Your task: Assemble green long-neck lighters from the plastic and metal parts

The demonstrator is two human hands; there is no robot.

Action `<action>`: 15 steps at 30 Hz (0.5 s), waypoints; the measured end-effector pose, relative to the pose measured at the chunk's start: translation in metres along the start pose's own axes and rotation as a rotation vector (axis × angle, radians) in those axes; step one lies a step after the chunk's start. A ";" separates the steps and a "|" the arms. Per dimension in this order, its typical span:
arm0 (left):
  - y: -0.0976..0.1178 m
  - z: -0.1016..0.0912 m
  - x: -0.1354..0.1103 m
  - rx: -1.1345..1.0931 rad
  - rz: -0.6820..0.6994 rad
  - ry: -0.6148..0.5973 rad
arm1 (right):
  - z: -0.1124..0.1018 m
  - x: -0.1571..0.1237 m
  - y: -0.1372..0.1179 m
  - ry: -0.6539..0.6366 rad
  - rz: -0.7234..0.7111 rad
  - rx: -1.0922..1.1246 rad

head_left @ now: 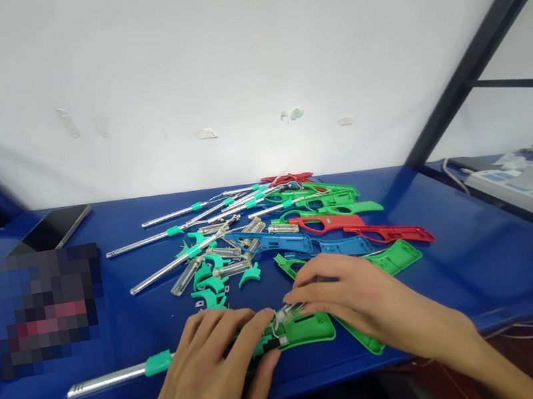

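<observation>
Near the table's front edge lies a green lighter half-shell (312, 329), its open inside facing up. From its left end runs a silver metal tube (108, 381) with a teal collar (158, 363). My left hand (208, 377) is closed around the shell's middle, hiding much of it. A clear fuel tank (291, 310) with a whitish end sits over the shell, pinched between the fingers of my right hand (363, 299). Another green shell half (361, 335) lies partly under my right hand.
Behind my hands are several teal triggers (249, 274), clear tanks (185, 278), metal tubes (159, 274), and blue (278, 243), red (393, 233) and green shells (402, 257). A phone (56, 229) lies at left, above a pixelated patch. A white box (528, 192) stands right.
</observation>
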State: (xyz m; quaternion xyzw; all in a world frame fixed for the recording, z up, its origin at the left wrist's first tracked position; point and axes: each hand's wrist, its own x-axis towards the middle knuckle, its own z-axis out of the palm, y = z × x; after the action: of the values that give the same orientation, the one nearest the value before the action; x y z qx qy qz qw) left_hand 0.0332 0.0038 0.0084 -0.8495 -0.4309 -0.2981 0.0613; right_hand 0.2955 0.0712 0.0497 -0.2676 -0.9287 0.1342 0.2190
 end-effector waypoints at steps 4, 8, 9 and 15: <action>0.000 0.000 0.001 0.000 0.000 -0.002 | -0.001 -0.001 -0.001 -0.002 -0.019 -0.010; 0.001 -0.002 0.002 -0.005 -0.004 -0.008 | 0.001 -0.002 -0.003 0.004 -0.020 -0.049; 0.000 -0.002 0.002 -0.009 -0.001 -0.010 | 0.001 -0.003 -0.003 0.005 -0.020 -0.056; 0.001 -0.002 0.003 -0.004 0.011 -0.005 | 0.004 -0.005 -0.004 -0.004 -0.010 -0.056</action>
State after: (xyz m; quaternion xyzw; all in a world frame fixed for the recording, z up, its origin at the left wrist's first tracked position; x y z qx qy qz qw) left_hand 0.0342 0.0045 0.0115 -0.8527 -0.4259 -0.2965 0.0601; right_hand 0.2954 0.0645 0.0465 -0.2686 -0.9338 0.1077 0.2102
